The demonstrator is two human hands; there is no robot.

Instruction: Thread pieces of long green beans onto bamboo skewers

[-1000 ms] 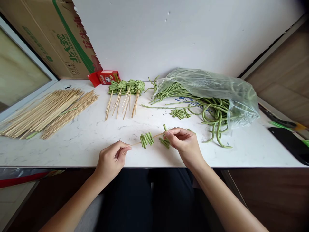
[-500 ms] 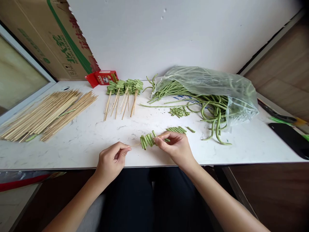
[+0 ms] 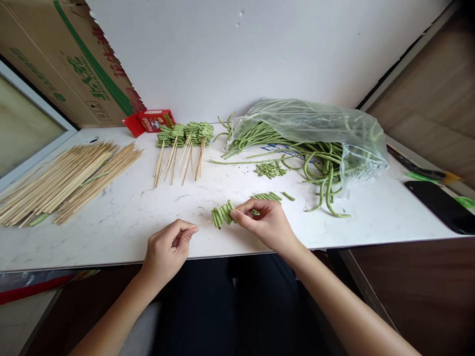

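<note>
My left hand (image 3: 166, 249) is closed in a pinch on the bare end of a thin bamboo skewer (image 3: 204, 224). Several short pieces of long bean (image 3: 221, 216) are threaded side by side on the skewer, held just above the counter. At the other end of this row, my right hand (image 3: 265, 222) is closed, thumb and fingers gripping the last bean piece. Its fingers partly hide the skewer's far end. Just behind the right hand, cut bean pieces (image 3: 267, 196) lie in a row, with a single piece (image 3: 288, 196) to their right.
Loose skewers (image 3: 67, 180) spread over the counter's left. Finished bean skewers (image 3: 185, 134) lie stacked at the back near a red box (image 3: 154, 120). A plastic bag (image 3: 315, 118) spills whole long beans (image 3: 328, 170); a small bean heap (image 3: 270, 169) lies before it. A black phone (image 3: 440, 205) rests right.
The camera view has turned slightly, so the scene sits a little further left. Both hands keep their hold, and the bean row looks much the same.
</note>
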